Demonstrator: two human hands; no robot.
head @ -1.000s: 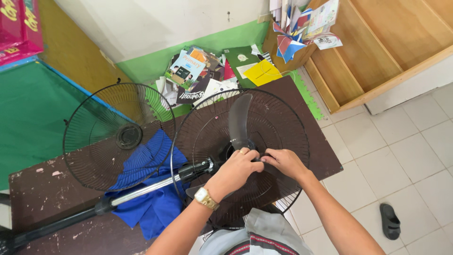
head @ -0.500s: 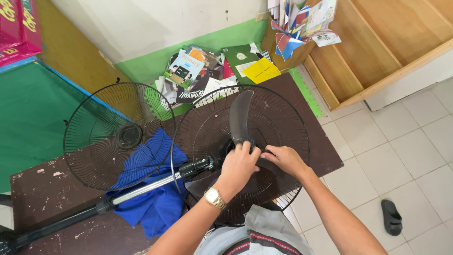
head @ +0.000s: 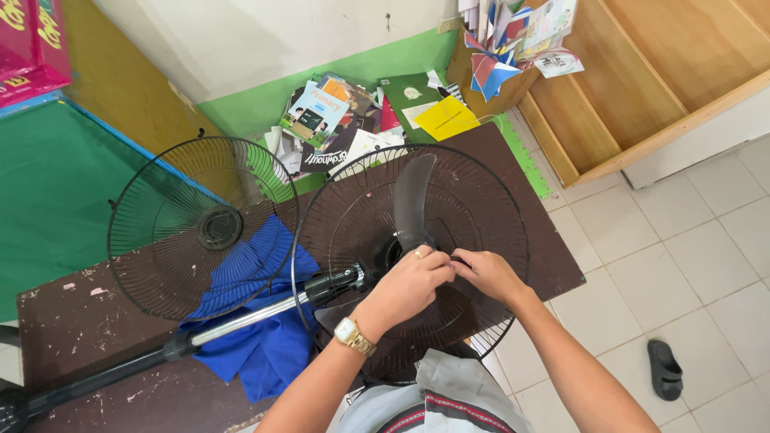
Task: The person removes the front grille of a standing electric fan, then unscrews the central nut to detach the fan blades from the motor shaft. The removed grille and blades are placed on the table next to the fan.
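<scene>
Half a second ago the left hand (head: 411, 282) lay flat over the middle of the fan blade (head: 412, 200), with the fingers hiding the hub. Now that hand has turned a bit, and its fingertips are pressed together, pinching something small at the hub. I cannot tell what the small thing is. The right hand (head: 487, 273) stayed close and now its fingertips meet the left ones, also pinching at the same spot. The blade sits inside the back cage (head: 345, 216), which lies on the brown table (head: 88, 337).

On the far left is a pink box (head: 32, 44) above a green board (head: 48, 184). Next comes the loose front cage (head: 200, 228), lying partly on a blue cloth (head: 265, 345). The fan's pole (head: 241, 321) crosses the cloth. Behind the table, books (head: 325, 120) and a yellow paper (head: 445, 119) lie in a heap by the green wall. On the right are wooden shelves (head: 642, 72) and a black sandal (head: 664, 369) on the white tiles.
</scene>
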